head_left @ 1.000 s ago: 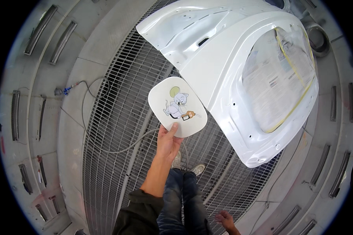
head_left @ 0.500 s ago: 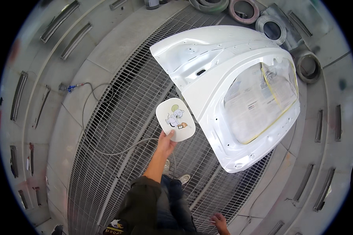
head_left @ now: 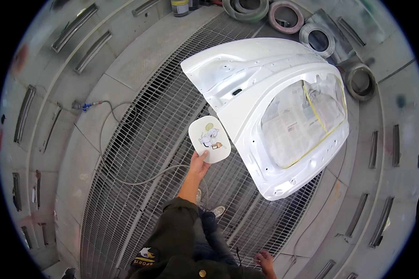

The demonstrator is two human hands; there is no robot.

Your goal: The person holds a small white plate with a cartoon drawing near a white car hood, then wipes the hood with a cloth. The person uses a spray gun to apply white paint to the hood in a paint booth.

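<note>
— Fingers of my left hand [head_left: 199, 162] are pinching the lower edge of the small white rounded plastic panel with a cartoon sticker [head_left: 209, 139], holding it up flat so its face is showing.

— Where is it sitting?

— It is hanging above the grey metal floor grating [head_left: 139, 153], just beside the left edge of the large white car door shell [head_left: 265, 107] with its paper-masked window. I'm judging that closeness is for comparing the whites.

— And your right hand [head_left: 265, 261]?

— Hanging low and loosely spread, holding nothing.
</note>
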